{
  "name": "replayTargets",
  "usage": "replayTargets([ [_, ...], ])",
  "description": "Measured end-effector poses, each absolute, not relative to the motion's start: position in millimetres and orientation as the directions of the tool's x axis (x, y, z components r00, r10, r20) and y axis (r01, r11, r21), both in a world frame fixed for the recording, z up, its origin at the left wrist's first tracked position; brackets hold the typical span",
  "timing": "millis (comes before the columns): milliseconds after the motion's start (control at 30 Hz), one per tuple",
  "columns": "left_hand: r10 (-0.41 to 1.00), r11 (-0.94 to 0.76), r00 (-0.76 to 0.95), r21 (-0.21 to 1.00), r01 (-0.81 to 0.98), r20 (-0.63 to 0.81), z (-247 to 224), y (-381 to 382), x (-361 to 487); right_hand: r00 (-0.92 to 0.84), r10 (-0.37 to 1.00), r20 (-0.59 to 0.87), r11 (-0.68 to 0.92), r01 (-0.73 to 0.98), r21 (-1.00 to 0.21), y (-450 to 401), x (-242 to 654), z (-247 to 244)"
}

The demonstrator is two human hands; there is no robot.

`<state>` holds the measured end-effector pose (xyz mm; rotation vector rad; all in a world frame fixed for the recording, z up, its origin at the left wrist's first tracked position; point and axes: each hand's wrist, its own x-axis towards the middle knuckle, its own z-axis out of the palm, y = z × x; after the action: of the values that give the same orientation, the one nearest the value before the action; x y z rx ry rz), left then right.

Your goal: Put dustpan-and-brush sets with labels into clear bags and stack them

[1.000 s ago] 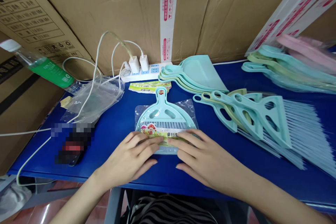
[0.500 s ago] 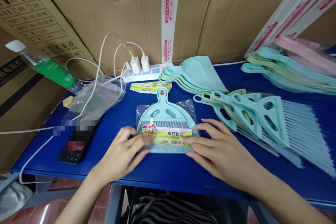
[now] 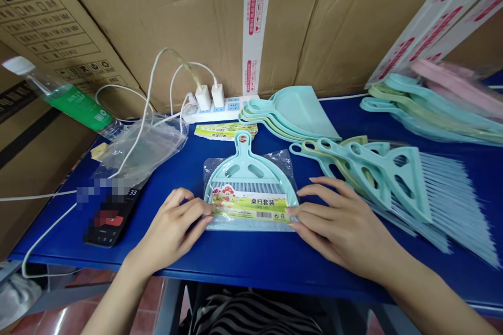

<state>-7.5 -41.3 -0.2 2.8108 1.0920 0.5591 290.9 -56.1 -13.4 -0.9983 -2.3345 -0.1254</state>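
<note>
A light blue dustpan and brush set [image 3: 254, 171] lies flat in a clear plastic bag [image 3: 210, 166], handle pointing away from me. Across its bristles is a printed label card [image 3: 262, 201] with mushroom pictures. My left hand [image 3: 178, 227] pinches the bag's lower left edge between thumb and curled fingers. At the lower right edge, my right hand [image 3: 338, 225] has thumb and index finger closed on the bag beside the card, its other fingers raised and spread. The fingertips cover small parts of the bag's sides.
Loose brushes [image 3: 406, 180] overlap on the right, with stacked dustpans [image 3: 294, 110] behind. Bagged sets [image 3: 436, 107] lie far right. Label cards [image 3: 220, 131] sit before a power strip [image 3: 220, 111]. Left are empty bags [image 3: 151, 141], a phone [image 3: 118, 220], a bottle [image 3: 73, 102] and cables.
Both hands have slid outward from the card to the bag's side edges, uncovering more of the card. The set stays in nearly the same place.
</note>
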Motion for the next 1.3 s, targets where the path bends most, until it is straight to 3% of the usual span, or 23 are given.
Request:
replayTargets([
  [233, 0.617, -0.775, 0.711, 0.103, 0.623, 0.338, -2.2, -42.1, -7.4, -0.525, 0.646, 0.554, 0.726, 0.648, -0.232, -54.3, 294.4, -13.0],
  [400, 0.604, -0.778, 0.712, 0.072, 0.624, 0.36, -2.2, -42.6, -7.1, -0.504, 0.631, 0.59, 0.731, 0.641, -0.234, -52.0, 296.0, -20.7],
  [767, 0.583, -0.796, 0.724, 0.079, 0.601, 0.368, -2.9, -42.8, -7.6, -0.525, 0.628, 0.575, 0.733, 0.646, -0.211, -52.5, 293.6, -16.7],
  [1000, 0.579, -0.799, 0.729, 0.076, 0.596, 0.365, -2.4, -43.0, -6.9, -0.575, 0.661, 0.482, 0.733, 0.631, -0.252, -52.5, 295.3, -11.2],
  [1300, 0.579, -0.8, 0.733, 0.071, 0.596, 0.358, -3.3, -43.2, -6.7, -0.557, 0.651, 0.516, 0.738, 0.623, -0.258, -51.8, 293.9, -15.3],
])
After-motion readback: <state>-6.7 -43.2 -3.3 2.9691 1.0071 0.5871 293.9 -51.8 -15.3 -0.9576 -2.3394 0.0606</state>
